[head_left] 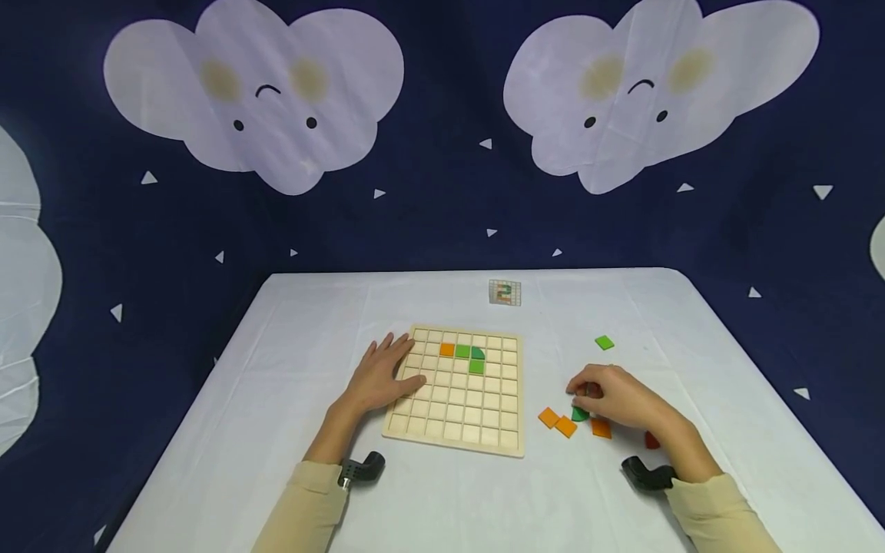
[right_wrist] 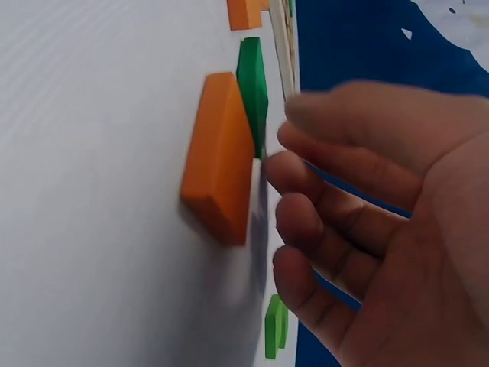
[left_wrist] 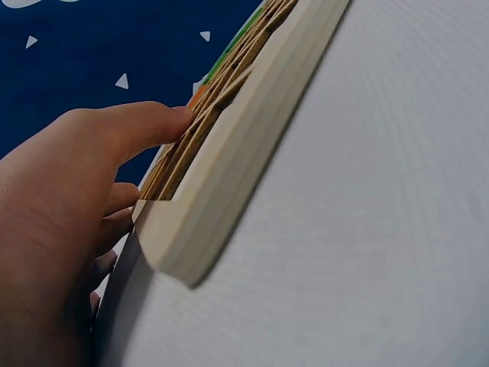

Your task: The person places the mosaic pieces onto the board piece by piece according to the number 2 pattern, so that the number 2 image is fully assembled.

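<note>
My left hand lies over the left edge of a pale wooden grid board, fingers spread, with the thumb on its squares. The left wrist view has the thumb over the board's raised rim. On the board are an orange square tile, two light green squares and a dark green rounded piece. To the right, my right hand hovers with bent fingers over a dark green rounded piece. An orange tile lies beside it; no piece shows between the fingers.
Two orange tiles lie between the board and my right hand. A red piece is partly under the right wrist, and a light green tile lies beyond the hand. A small pattern card sits behind the board on the white-covered table.
</note>
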A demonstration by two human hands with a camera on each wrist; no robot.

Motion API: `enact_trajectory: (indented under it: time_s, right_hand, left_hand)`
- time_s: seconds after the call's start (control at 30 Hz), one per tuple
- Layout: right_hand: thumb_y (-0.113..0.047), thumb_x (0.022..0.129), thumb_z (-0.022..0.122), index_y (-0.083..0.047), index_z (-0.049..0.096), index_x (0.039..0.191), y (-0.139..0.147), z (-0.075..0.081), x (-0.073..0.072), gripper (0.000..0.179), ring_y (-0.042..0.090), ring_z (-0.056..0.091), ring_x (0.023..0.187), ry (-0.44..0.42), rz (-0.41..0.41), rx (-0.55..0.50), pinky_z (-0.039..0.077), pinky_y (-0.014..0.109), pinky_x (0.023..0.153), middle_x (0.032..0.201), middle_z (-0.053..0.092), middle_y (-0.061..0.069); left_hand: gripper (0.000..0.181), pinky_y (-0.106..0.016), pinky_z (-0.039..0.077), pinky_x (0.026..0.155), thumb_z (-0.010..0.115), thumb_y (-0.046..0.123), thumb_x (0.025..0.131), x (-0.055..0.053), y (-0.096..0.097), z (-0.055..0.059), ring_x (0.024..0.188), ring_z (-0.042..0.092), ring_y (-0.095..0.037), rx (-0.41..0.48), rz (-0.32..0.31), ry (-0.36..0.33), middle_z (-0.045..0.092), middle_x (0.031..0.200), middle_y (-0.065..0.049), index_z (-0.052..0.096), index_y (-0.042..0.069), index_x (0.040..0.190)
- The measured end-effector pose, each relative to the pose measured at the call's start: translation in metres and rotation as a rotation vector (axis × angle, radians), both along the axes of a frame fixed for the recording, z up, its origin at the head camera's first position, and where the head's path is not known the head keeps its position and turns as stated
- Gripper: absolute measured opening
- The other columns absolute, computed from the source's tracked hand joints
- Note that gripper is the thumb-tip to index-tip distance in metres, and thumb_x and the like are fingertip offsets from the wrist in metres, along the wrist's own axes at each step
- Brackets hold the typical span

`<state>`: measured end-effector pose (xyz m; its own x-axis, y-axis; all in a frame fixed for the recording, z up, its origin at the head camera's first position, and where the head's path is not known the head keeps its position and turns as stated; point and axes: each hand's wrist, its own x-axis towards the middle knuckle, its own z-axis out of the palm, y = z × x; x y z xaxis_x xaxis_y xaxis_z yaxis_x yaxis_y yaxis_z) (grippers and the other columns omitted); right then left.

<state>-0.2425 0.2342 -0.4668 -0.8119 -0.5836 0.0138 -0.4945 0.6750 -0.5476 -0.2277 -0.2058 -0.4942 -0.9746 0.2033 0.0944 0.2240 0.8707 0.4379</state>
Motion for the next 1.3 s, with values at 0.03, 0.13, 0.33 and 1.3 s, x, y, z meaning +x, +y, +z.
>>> enact_trajectory:
  time_s: [0.03,0.13,0.33,1.3]
  right_hand:
    - [-0.02,0.084,0.075,-0.018,0.071,0.1,0.002,0.0,0.001,0.016,0.008,0.052,0.071,-0.015,0.009,-0.005,0.048,0.024,0.062,0.085,0.06,-0.013]
    - [-0.023,0.083,0.076,-0.019,0.071,0.102,0.007,0.001,0.004,0.02,0.009,0.052,0.074,-0.076,0.036,-0.007,0.048,0.024,0.062,0.086,0.06,-0.011]
    - [-0.022,0.078,0.08,-0.02,0.071,0.104,0.008,0.002,0.007,0.027,0.013,0.052,0.079,-0.11,0.051,0.007,0.047,0.025,0.066,0.089,0.059,-0.008]
    - [-0.013,0.076,0.078,-0.018,0.072,0.098,-0.03,0.001,-0.008,0.024,0.011,0.052,0.07,0.058,0.039,0.008,0.046,0.023,0.058,0.085,0.059,-0.009]
  left_hand:
    - [0.084,-0.042,0.003,0.117,0.059,0.062,0.084,0.0,0.0,0.001,0.145,0.014,-0.023,0.0,0.002,0.001,0.03,0.154,-0.002,0.038,0.013,0.149]
    - [0.084,-0.041,0.003,0.117,0.059,0.063,0.083,0.0,0.001,0.002,0.145,0.014,-0.023,-0.005,0.004,-0.003,0.03,0.154,-0.001,0.038,0.014,0.149]
    - [0.083,-0.042,0.004,0.117,0.059,0.062,0.084,0.001,0.001,0.002,0.145,0.014,-0.023,0.005,0.003,-0.001,0.03,0.154,-0.002,0.038,0.014,0.149]
    - [0.085,-0.04,0.002,0.117,0.059,0.064,0.083,0.002,-0.001,-0.001,0.145,0.013,-0.021,0.018,0.004,-0.004,0.029,0.154,0.0,0.038,0.015,0.149]
